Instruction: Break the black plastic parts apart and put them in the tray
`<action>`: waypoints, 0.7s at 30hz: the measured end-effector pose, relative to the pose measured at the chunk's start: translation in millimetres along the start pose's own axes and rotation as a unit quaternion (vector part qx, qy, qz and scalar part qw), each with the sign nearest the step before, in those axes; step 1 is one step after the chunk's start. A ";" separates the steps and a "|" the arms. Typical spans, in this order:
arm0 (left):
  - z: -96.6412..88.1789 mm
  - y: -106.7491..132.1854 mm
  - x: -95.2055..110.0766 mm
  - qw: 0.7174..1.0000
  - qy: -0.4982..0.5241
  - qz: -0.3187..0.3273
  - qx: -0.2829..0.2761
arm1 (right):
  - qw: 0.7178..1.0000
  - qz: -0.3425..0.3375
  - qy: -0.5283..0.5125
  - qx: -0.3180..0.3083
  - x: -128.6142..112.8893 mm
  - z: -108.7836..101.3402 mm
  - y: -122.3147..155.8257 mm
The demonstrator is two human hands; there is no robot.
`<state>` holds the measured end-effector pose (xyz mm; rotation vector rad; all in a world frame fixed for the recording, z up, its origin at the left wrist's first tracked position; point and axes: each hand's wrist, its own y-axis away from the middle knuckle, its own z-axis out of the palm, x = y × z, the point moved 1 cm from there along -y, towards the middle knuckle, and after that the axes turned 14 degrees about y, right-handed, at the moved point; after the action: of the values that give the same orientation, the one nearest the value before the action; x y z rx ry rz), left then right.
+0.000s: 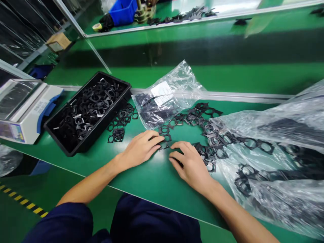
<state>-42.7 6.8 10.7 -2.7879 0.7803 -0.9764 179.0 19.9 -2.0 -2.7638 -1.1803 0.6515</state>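
Note:
My left hand (pixel 143 148) rests over the green table with its fingers apart, the tips touching a short column of black square frames with round holes (pixel 165 138). Just to the right, my right hand (pixel 188 163) is bent with its fingers apart, the tips close to the lowest of these frames. Nothing shows in its grasp. Behind my right hand lies a loose pile of the same black frames (pixel 209 150). A smaller group of frames (pixel 118 134) lies left of my left hand, beside a black tray (pixel 86 141) full of black parts.
A clear bag with a white label (pixel 162 92) holds black parts behind my hands. Large plastic bags (pixel 283 199) with frames spill over the right side. A scale (pixel 32 114) stands at the left, and a blue bin (pixel 123 12) sits on the far surface.

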 end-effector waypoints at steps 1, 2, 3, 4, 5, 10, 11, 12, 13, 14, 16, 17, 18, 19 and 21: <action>8.9 -6.1 1.4 1.000 0.001 -0.012 -0.014 | 1.000 0.007 -0.006 0.006 0.4 0.7 0.2; 15.0 -10.3 1.5 0.999 0.001 -0.023 -0.024 | 1.000 0.014 -0.013 0.012 0.8 1.4 0.5; 18.9 -12.7 1.0 0.999 0.004 -0.030 -0.028 | 0.999 0.021 -0.019 0.020 1.3 1.8 0.8; 20.8 -13.6 0.5 0.999 0.010 -0.034 -0.027 | 0.999 0.028 -0.027 0.028 1.6 1.9 1.2; 21.2 -13.2 0.2 0.999 0.020 -0.035 -0.020 | 0.998 0.035 -0.037 0.038 1.9 1.6 1.7; 8.6 -8.7 2.7 0.986 0.131 -0.041 0.097 | 0.997 0.031 -0.041 0.055 0.6 -1.4 2.1; 4.8 -9.7 2.9 0.978 0.160 -0.051 0.126 | 0.999 0.014 -0.024 0.044 -0.4 -1.3 1.5; 1.4 -11.6 2.6 0.967 0.193 -0.065 0.152 | 0.999 -0.004 -0.004 0.032 -1.6 -1.0 0.6; -1.2 -14.3 2.0 0.954 0.229 -0.083 0.174 | 1.000 -0.020 0.016 0.018 -2.8 -0.3 -0.3; -2.7 -17.6 1.0 0.939 0.268 -0.102 0.191 | 0.999 -0.033 0.032 0.005 -3.8 0.5 -1.2; -1.0 -24.9 -1.4 0.906 0.345 -0.135 0.205 | 0.998 -0.043 0.046 -0.014 -5.0 2.2 -2.7; 2.2 -28.2 -2.4 0.891 0.378 -0.144 0.206 | 0.998 -0.040 0.045 -0.020 -5.1 2.9 -3.1; 6.6 -31.1 -3.2 0.878 0.405 -0.150 0.206 | 0.998 -0.035 0.040 -0.024 -4.9 3.3 -3.1; 11.8 -33.1 -3.7 0.866 0.428 -0.152 0.209 | 0.999 -0.029 0.031 -0.024 -4.4 3.3 -2.9; 22.7 -34.6 -3.8 0.843 0.466 -0.152 0.223 | 1.000 -0.009 -0.003 -0.014 -2.7 2.0 -1.9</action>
<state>-16.3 36.7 -1.0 -1.9488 0.0750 -2.2755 175.2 19.2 -2.4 -2.7723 -1.2236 0.6475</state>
